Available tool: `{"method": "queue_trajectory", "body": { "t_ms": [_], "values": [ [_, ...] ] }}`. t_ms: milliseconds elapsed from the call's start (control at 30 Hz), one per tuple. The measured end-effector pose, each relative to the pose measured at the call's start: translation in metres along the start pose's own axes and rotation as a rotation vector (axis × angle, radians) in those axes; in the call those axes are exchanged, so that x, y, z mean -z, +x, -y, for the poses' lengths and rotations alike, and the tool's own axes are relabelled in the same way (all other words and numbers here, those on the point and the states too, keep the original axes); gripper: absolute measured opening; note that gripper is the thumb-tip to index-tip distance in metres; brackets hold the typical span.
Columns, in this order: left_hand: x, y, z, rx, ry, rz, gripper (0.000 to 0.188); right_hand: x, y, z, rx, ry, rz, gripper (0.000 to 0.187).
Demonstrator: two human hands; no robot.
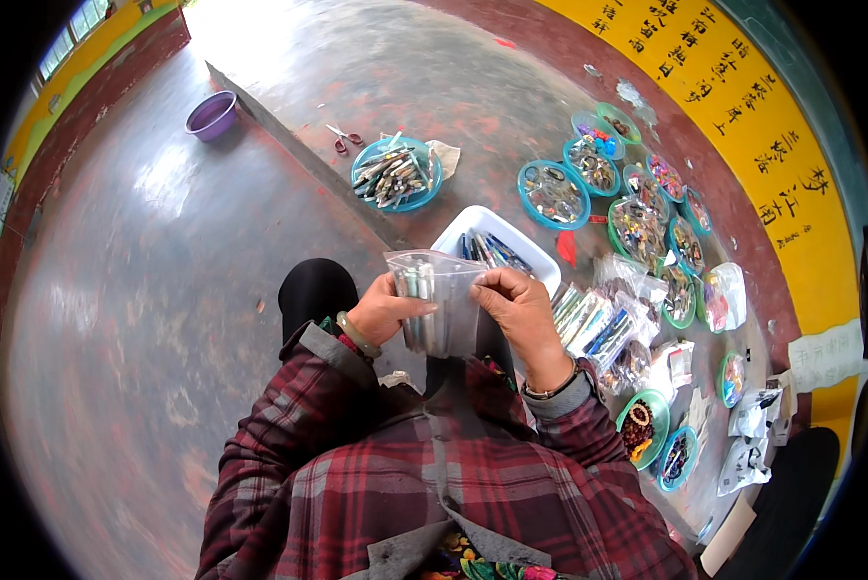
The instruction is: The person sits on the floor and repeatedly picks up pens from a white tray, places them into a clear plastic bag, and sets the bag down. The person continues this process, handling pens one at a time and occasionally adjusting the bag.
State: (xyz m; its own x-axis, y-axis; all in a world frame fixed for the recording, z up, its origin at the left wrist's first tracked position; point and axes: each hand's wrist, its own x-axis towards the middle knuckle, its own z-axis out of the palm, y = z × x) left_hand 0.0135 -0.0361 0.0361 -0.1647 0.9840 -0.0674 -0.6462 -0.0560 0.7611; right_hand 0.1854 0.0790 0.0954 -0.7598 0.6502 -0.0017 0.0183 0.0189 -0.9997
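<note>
Bag (459,307), glossy clear plastic, slender pens (418,284) inside, right hand (525,315) pinching

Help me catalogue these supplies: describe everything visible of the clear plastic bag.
The clear plastic bag looks thin, with a line along its top edge. Pen-like sticks show inside, clearest toward its left. Held roughly upright, it partly hides the white tub; the left hand grips its left side, the right hand pinches its upper right.
</note>
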Motion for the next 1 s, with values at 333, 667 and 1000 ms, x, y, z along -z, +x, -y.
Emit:
{"method": "queue_trajectory", "body": {
  "t_ms": [333,667,1000],
  "values": [
    [-0.002,-0.002,-0.007,-0.002,-0.158,0.173,0.06,-0.013,0.002,0.012,0.108,0.074,-0.005,0.008],
    [0.001,-0.01,-0.024,-0.081,-0.097,-0.093,0.043,0.059,0.052,-0.031,0.1,0.06,-0.27,0.011],
    [0.011,-0.017,-0.032,-0.124,-0.09,-0.225,0.042,0.131,0.073,-0.238,-0.245,-0.698,-0.263,0.025]
  ]
}}
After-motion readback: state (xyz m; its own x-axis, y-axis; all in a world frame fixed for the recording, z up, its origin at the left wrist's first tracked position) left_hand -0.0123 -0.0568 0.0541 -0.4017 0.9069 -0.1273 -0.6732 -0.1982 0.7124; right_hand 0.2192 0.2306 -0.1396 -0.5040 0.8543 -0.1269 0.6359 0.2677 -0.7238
